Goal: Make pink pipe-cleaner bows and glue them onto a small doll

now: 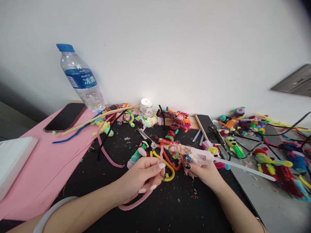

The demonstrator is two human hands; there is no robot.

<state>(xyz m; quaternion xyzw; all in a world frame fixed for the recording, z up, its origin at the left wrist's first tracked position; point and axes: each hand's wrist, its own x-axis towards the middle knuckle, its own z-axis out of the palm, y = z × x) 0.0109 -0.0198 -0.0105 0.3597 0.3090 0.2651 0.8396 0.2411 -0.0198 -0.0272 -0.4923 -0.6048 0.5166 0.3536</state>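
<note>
My left hand (148,173) pinches a pink pipe cleaner (136,204) between thumb and fingers. One short end sticks up at the fingertips, and the long end curves down below the hand. Wrapped around the handle of a white hot glue gun (202,157) is my right hand (202,174). The gun's nozzle points left, close to the upright tip of the pipe cleaner; I cannot tell if they touch. A clear glue stick (245,169) juts from its back. Coloured bits cover the gun's front. Scissors (146,135) with yellow and red handles lie behind my hands, partly hidden.
A green and pink pipe-cleaner doll (138,156) lies near my left hand. More dolls (178,124) line the wall and the right side. A water bottle (81,81), dark phone (65,117), second phone (207,126), paper cup (146,108) and white box (17,158) stand around. Cables run right.
</note>
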